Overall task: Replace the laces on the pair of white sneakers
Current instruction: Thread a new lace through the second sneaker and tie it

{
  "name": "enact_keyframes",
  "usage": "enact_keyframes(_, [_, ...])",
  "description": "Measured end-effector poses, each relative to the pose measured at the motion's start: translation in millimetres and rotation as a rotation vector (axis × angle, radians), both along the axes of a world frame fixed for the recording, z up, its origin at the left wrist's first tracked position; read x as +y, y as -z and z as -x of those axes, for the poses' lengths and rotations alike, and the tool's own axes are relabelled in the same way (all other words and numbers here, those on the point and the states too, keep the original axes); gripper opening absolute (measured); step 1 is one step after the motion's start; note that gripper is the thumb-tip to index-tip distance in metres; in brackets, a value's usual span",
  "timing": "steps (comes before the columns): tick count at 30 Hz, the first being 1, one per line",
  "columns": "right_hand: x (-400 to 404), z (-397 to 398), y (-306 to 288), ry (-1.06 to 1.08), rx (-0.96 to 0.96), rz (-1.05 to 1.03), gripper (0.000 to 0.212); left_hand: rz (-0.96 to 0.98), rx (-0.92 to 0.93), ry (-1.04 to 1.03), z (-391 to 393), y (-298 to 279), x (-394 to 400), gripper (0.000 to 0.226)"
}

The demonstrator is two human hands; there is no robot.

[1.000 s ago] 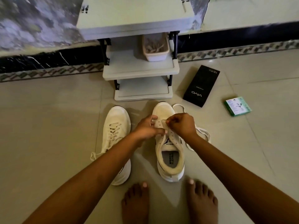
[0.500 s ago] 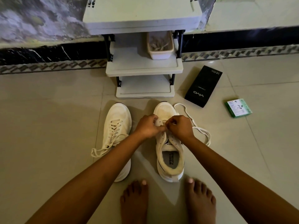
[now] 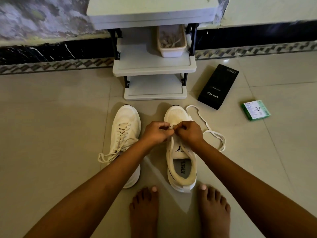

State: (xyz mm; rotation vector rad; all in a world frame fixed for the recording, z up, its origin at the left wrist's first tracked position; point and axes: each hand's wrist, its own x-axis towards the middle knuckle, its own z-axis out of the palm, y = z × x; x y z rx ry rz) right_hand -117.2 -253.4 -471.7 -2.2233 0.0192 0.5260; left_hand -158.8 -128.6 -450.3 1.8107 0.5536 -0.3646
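A grey shelf rack (image 3: pixel 154 66) backs two white sneakers on the floor. The right sneaker (image 3: pixel 181 162) – insole reading "SPEED & FLEXIBLE" – has left hand (image 3: pixel 155 132) and right hand (image 3: pixel 189 132) pinching its lace (image 3: pixel 208 129) at the front eyelets. A black "vivo" box (image 3: pixel 217 86) lies nearby.

Lighting is dim and warm-toned, with a greenish-beige cast over the floor (image 3: pixel 51 117). Soft shadows spread beside the left sneaker (image 3: pixel 126 134) and at the toe of the right sneaker (image 3: pixel 178 115). A darker wedge of shadow lies on the floor between the bare feet. A small glare spot shows on the tile near the black box (image 3: pixel 217 86). The wall (image 3: pixel 34 18) at upper left is smeared by blur. Wide-angle distortion bows the patterned skirting (image 3: pixel 257 50) and stretches both forearms toward the lower corners. The centre is reasonably sharp.
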Motion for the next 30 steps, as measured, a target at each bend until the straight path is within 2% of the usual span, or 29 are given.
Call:
enact_keyframes(7, [1.4,1.2,5.6,0.152,0.201,-0.268,0.010,0.084,0.023,-0.010,2.5,5.8,7.3,0.037])
enact_keyframes(13, [-0.6,0.5,5.3,0.165,0.249,-0.334,0.015,0.086,0.016,-0.016,3.0,7.3,8.3,0.039])
enact_keyframes(17, [2.3,0.4,7.1,0.143,0.197,-0.247,0.010,0.049,0.024,-0.017,0.1,6.9,5.5,0.038])
enact_keyframes(23, [7.0,2.9,7.2,0.072,0.027,-0.014,0.018,0.003,0.019,-0.033,-2.0,10.7,4.6,0.032])
enact_keyframes(30, [10.7,4.7,6.9,0.145,0.089,-0.079,0.016,-0.026,0.001,-0.063,-4.7,15.6,2.2,0.027])
